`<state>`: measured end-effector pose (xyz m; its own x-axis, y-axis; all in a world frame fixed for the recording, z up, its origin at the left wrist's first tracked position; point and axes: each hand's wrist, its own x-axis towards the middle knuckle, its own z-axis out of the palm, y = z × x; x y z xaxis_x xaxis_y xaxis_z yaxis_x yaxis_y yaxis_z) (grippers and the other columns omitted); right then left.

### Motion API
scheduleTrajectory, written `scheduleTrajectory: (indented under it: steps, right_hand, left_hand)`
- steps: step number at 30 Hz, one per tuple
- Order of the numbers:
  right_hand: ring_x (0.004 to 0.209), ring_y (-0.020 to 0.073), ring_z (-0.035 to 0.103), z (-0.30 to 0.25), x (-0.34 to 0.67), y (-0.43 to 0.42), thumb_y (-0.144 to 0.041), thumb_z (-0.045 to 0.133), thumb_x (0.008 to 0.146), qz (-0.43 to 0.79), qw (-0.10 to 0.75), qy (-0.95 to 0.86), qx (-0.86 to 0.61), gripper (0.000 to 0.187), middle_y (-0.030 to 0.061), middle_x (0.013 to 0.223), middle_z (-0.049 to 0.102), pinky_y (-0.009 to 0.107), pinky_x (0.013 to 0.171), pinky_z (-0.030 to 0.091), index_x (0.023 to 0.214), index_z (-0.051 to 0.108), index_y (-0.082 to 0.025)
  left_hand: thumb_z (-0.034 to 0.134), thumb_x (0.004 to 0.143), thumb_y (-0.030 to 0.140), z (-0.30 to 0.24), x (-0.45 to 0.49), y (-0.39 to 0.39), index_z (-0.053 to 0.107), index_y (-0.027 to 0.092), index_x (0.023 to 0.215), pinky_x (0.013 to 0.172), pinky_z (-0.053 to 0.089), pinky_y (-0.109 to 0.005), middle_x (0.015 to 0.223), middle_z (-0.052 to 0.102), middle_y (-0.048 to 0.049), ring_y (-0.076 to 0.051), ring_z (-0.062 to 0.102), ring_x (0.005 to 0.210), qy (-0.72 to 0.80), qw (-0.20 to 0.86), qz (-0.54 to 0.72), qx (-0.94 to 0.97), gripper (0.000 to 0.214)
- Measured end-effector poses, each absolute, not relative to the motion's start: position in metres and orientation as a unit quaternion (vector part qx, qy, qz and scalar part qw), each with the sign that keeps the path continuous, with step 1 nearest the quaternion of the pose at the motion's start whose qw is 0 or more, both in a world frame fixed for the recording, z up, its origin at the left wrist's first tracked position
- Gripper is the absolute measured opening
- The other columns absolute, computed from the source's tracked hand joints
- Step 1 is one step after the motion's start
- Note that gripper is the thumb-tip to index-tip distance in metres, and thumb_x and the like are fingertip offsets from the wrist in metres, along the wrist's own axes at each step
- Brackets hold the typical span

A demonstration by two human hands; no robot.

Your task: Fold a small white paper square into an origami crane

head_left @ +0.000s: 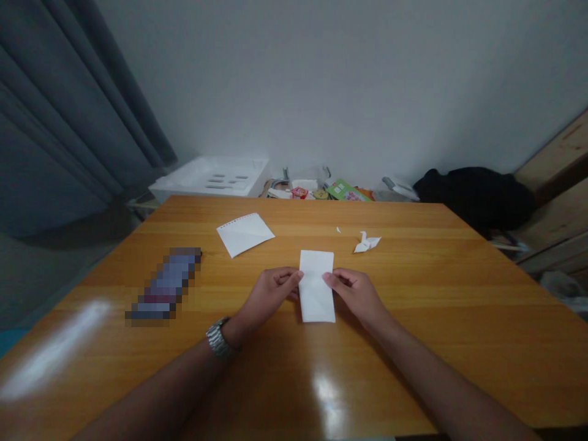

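Between my two hands is a narrow upright rectangle of folded white paper (pixel 316 300), held a little above the wooden table (pixel 257 386). My left hand (pixel 275 291) pinches its left edge, thumb on top and the other fingers mostly behind. On the opposite edge, my right hand (pixel 356 291) grips in the same way, thumb tip lying on the paper's face. Beyond my right hand a small white origami bird (pixel 366 242) rests on the table, with a tiny paper scrap (pixel 339 229) to its left. A loose sheet with a perforated edge (pixel 245 234) lies past my left hand.
A blurred-out dark device (pixel 165 285) lies at the table's left. Behind the far edge are a white plastic tray (pixel 215 174), a green packet (pixel 346 190) among assorted items, and a black cloth heap (pixel 475 196). A grey curtain (pixel 68 110) hangs at left.
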<state>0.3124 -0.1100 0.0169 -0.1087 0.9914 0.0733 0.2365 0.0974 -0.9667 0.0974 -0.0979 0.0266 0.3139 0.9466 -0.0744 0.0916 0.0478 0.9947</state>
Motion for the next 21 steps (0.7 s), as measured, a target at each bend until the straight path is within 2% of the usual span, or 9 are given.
scheduleTrajectory:
  steps: [3,6,17,21]
  right_hand:
    - [0.065,0.0148,0.05,0.0164,0.314,-0.109,-0.051,0.063,0.089,0.427,0.447,-0.596,-0.513,0.038,0.0001,0.068,0.058,0.025,0.06,0.038,0.073,0.067,-0.016]
    - [0.065,0.0148,0.05,0.0163,0.3137,-0.108,-0.051,0.063,0.088,0.425,0.452,-0.594,-0.512,0.038,0.0,0.067,0.058,0.025,0.06,0.038,0.071,0.066,-0.017]
    - [0.065,0.0155,0.052,0.0159,0.3131,-0.1082,-0.053,0.062,0.088,0.42,0.438,-0.598,-0.523,0.04,0.0006,0.068,0.06,0.025,0.059,0.039,0.074,0.069,-0.016]
    - [0.066,0.0163,0.054,0.0161,0.3132,-0.1078,-0.054,0.061,0.089,0.413,0.44,-0.599,-0.527,0.041,0.0013,0.07,0.062,0.026,0.06,0.041,0.076,0.07,-0.016]
  left_hand:
    - [0.066,0.088,0.051,0.0235,0.0968,-0.0989,0.074,0.011,0.097,0.074,0.06,-0.031,0.091,0.076,-0.0106,-0.019,0.072,0.077,0.416,0.622,0.342,0.569,0.042]
    - [0.068,0.087,0.05,0.0218,0.0955,-0.0992,0.074,0.01,0.096,0.078,0.06,-0.032,0.095,0.076,-0.0117,-0.02,0.072,0.081,0.413,0.629,0.329,0.571,0.041]
    - [0.069,0.085,0.048,0.0292,0.0974,-0.1009,0.071,0.013,0.075,0.058,0.051,-0.022,0.071,0.073,-0.0057,-0.014,0.066,0.061,0.461,0.552,0.33,0.611,0.036]
    - [0.067,0.087,0.048,0.028,0.0987,-0.1019,0.072,0.013,0.085,0.065,0.053,-0.024,0.081,0.075,-0.0066,-0.016,0.069,0.071,0.432,0.564,0.339,0.617,0.035]
